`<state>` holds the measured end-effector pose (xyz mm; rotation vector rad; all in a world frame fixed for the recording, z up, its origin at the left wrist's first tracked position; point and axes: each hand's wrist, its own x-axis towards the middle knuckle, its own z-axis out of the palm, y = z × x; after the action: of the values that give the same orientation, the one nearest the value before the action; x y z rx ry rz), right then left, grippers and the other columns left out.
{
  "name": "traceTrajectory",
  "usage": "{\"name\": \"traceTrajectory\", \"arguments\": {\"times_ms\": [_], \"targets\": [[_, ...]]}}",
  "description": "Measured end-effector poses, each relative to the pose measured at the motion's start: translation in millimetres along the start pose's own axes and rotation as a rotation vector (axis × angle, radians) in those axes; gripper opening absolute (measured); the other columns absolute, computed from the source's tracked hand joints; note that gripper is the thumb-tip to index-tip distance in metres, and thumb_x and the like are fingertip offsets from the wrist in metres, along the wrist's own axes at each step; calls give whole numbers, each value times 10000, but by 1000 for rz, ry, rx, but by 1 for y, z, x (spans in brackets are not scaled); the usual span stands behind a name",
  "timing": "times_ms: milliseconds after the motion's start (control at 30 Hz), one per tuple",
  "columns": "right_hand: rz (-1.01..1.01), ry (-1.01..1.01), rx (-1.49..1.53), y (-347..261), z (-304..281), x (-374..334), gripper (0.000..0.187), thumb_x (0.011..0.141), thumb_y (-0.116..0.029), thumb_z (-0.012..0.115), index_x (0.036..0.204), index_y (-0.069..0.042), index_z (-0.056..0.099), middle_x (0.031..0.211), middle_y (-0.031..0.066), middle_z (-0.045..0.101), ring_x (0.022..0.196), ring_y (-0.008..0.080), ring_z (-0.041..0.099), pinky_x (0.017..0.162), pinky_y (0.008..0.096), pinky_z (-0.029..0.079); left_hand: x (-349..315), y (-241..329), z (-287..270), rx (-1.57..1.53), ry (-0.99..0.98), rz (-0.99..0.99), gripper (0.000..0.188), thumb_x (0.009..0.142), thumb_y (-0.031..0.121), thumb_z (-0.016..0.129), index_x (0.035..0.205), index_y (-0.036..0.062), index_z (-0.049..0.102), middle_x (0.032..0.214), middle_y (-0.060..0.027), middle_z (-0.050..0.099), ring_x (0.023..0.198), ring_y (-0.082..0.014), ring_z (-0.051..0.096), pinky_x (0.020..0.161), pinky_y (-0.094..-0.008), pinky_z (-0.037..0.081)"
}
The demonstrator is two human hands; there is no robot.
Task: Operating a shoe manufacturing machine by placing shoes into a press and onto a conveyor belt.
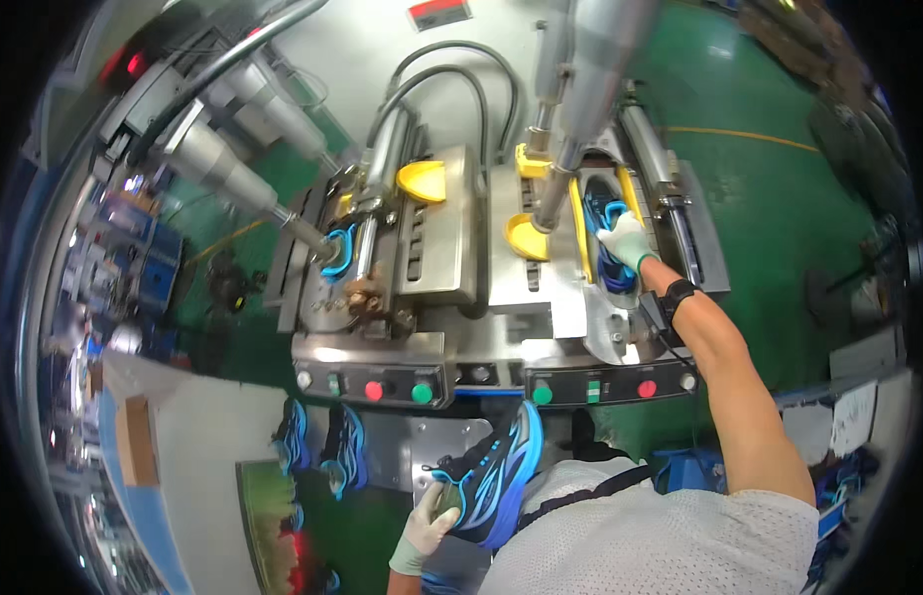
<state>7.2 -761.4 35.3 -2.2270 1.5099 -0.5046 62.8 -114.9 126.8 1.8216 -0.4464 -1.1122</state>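
My left hand [429, 524], in a pale glove, grips a black sneaker [493, 478] by its heel opening. This shoe has blue trim and a thick blue-to-purple sole, and it is held tilted in front of my body. On the right, my outstretched right hand [628, 240], also gloved, is closed on the collar of another blue and black sneaker [616, 273]. That shoe lies in the right bay of a steel press machine [446, 238], between yellow side pads [584, 230]. The glove hides part of its opening.
Red and green buttons line the front control panels [397, 389]. Metal cylinders [590, 89] stand over the bays, with yellow cups [423, 181] between them. Two more sneakers [344, 451] rest at the lower left, beside a white table [198, 436] with a cardboard box [138, 441].
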Motion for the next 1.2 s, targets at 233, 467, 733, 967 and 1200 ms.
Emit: {"name": "traceTrajectory", "arguments": {"times_ms": [233, 467, 733, 967, 1200], "targets": [[-389, 141, 101, 23, 29, 35, 409, 805, -362, 768, 804, -16, 551, 682, 88, 524, 617, 200, 489, 610, 425, 428, -17, -130, 25, 149, 689, -49, 717, 949, 175, 651, 1518, -78, 297, 1350, -272, 575, 1285, -341, 568, 1080, -391, 438], [-505, -278, 346, 81, 9, 92, 274, 910, -221, 758, 952, -16, 580, 909, 34, 602, 804, 175, 532, 780, 344, 462, 71, -241, 62, 95, 927, -232, 861, 913, 235, 673, 1564, -23, 171, 1408, -324, 498, 1274, -486, 529, 1091, -507, 427], [-752, -445, -790, -62, 98, -331, 809, 922, -143, 657, 1557, 88, 213, 1619, 312, 231, 1537, 424, 171, 1268, 476, 167, 30, -245, 41, 45, 768, -84, 899, 895, 429, 701, 1544, -24, 274, 1495, -300, 426, 1439, -416, 382, 1214, -439, 295], [-1000, -304, -409, 0, 101, -302, 970, 833, -163, 770, 1598, -12, 195, 1652, 288, 151, 1527, 467, 160, 1243, 540, 184, -96, -355, -180, 307, 519, -234, 550, 957, 345, 586, 1387, 5, 543, 1456, -216, 515, 1383, -368, 453, 1164, -452, 370], [-526, -550, -622, 99, 21, -381, 879, 862, -207, 757, 1554, 48, 278, 1624, 332, 205, 1507, 498, 197, 1241, 522, 200, -130, -469, -441, 687, 1189, -45, 548, 857, 99, 681, 1372, 24, 511, 1395, -205, 538, 1287, -406, 513, 1104, -476, 414]]}}
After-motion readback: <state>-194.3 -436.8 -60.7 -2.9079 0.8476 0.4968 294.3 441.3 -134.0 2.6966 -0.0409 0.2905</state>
